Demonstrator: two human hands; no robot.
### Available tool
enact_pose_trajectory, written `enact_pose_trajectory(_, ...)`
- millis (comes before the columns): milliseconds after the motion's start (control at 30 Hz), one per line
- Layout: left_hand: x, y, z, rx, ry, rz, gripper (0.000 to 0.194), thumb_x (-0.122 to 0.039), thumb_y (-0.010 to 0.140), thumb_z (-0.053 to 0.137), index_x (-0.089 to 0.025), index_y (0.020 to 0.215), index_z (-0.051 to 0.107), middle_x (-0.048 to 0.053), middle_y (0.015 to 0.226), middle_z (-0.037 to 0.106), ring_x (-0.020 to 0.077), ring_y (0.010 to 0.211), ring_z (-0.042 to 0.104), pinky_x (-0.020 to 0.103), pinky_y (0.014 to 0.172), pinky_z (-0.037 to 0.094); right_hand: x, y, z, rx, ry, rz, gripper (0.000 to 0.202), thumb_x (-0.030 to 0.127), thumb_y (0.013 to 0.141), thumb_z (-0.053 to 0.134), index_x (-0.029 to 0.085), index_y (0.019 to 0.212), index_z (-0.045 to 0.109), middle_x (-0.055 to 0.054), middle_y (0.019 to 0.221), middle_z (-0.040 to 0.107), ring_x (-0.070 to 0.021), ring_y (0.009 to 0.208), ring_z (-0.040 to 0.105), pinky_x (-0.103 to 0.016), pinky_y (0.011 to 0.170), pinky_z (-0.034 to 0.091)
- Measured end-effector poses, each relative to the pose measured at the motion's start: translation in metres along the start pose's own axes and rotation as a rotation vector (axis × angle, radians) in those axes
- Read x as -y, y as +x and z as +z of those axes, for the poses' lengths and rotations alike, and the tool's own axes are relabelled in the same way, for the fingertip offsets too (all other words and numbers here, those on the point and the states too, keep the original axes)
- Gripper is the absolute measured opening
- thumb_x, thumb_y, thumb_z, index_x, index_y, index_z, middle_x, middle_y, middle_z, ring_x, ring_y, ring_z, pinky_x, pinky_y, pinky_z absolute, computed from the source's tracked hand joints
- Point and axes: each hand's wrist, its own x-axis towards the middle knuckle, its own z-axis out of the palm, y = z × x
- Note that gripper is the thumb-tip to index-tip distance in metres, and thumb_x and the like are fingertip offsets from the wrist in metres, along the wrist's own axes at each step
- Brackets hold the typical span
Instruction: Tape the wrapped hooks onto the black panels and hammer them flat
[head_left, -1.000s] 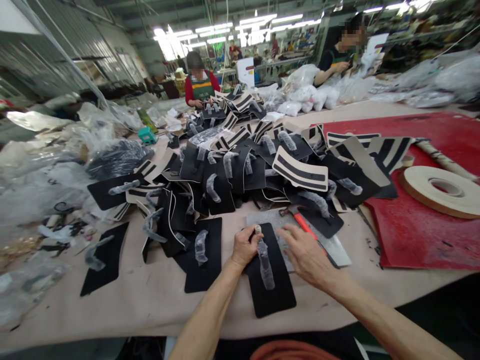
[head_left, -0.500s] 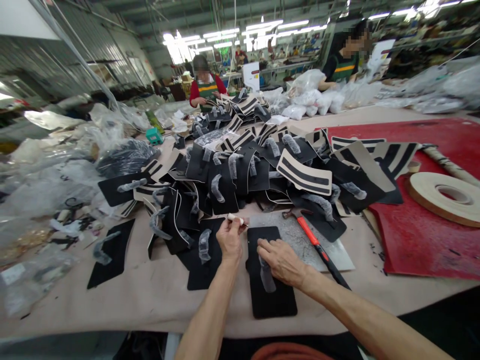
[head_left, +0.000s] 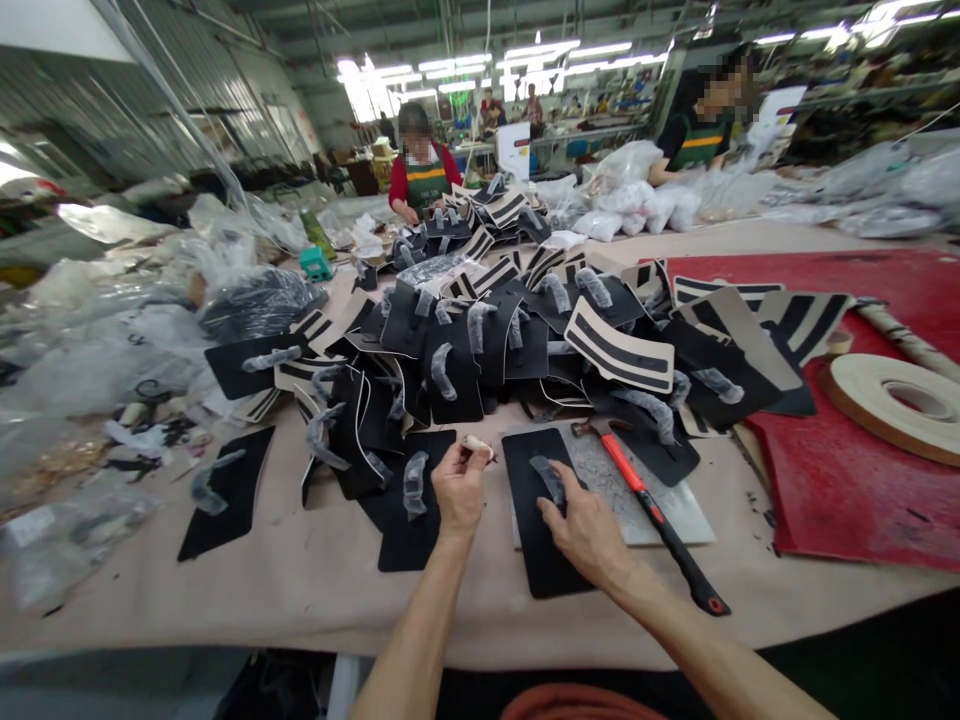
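My left hand [head_left: 459, 488] is closed round a small white stick-like tool [head_left: 475, 446] with a dark tip. My right hand [head_left: 589, 525] has thumb and forefinger apart, at the plastic-wrapped handle [head_left: 549, 478] of a black panel [head_left: 529, 540]; its other fingers are bent. That panel overlaps the left side of a grey slab [head_left: 694, 515]. A hammer [head_left: 643, 492] with a red and black handle lies across the slab, right of my hand. Another black panel [head_left: 397, 548] with a wrapped handle lies beyond my left wrist.
A large pile of black and striped panels [head_left: 457, 385] spreads across the table [head_left: 300, 610]. A tape roll [head_left: 900, 405] rests on a red sheet [head_left: 825, 510] at right. Clear plastic bags [head_left: 112, 370] cover the left side. Two people work across the table.
The panel under my right hand has shifted up and left, now tilted onto the slab. My right thumb and forefinger have spread. The view has shifted slightly, showing the hammer's whole handle.
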Motion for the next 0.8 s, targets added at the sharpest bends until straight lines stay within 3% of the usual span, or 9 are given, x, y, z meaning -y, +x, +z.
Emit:
enact_pose_trajectory(133, 0.020, 0.001, 0.014, 0.126, 0.026, -0.029, 0.023, -0.036, 0.081, 0.073, -0.016, 0.091, 0.071, 0.004, 0.085, 0.075, 0.0172, 0.079, 0.073, 0.029, 0.080, 0.060, -0.005, -0.014, 0.026, 0.048, 0.075, -0.048, 0.043, 0.034, 0.099, 0.041, 0.015, 0.136, 0.050, -0.012, 0.093, 0.073, -0.0304, 0.087, 0.071, -0.040, 0.077, 0.050)
enact_pose_trajectory(333, 0.034, 0.007, 0.032, 0.221, 0.034, -0.085, 0.018, -0.033, 0.081, 0.073, -0.016, 0.089, 0.071, 0.004, 0.086, 0.076, 0.0177, 0.082, 0.074, 0.028, 0.080, 0.058, -0.004, -0.014, 0.032, 0.094, 0.206, -0.037, 0.058, 0.047, 0.097, 0.041, 0.006, 0.138, 0.049, -0.019, 0.102, 0.072, -0.0347, 0.094, 0.070, -0.048, 0.086, 0.051)
enact_pose_trajectory(500, 0.047, 0.005, 0.033, 0.260, 0.059, -0.069, 0.020, -0.035, 0.083, 0.071, -0.017, 0.091, 0.071, 0.004, 0.087, 0.076, 0.0169, 0.083, 0.073, 0.027, 0.080, 0.057, -0.010, -0.010, 0.037, 0.103, 0.268, -0.030, 0.057, 0.048, 0.095, 0.041, 0.007, 0.133, 0.055, -0.020, 0.111, 0.070, -0.0347, 0.104, 0.068, -0.048, 0.094, 0.050)
enact_pose_trajectory(800, 0.051, 0.004, 0.035, 0.294, 0.130, -0.048, 0.021, -0.037, 0.085, 0.069, -0.019, 0.094, 0.073, 0.004, 0.090, 0.077, 0.0174, 0.084, 0.072, 0.027, 0.081, 0.056, -0.012, -0.010, 0.041, 0.110, 0.274, -0.017, 0.056, 0.047, 0.094, 0.040, 0.007, 0.131, 0.057, -0.019, 0.108, 0.071, -0.0355, 0.099, 0.069, -0.048, 0.091, 0.050)
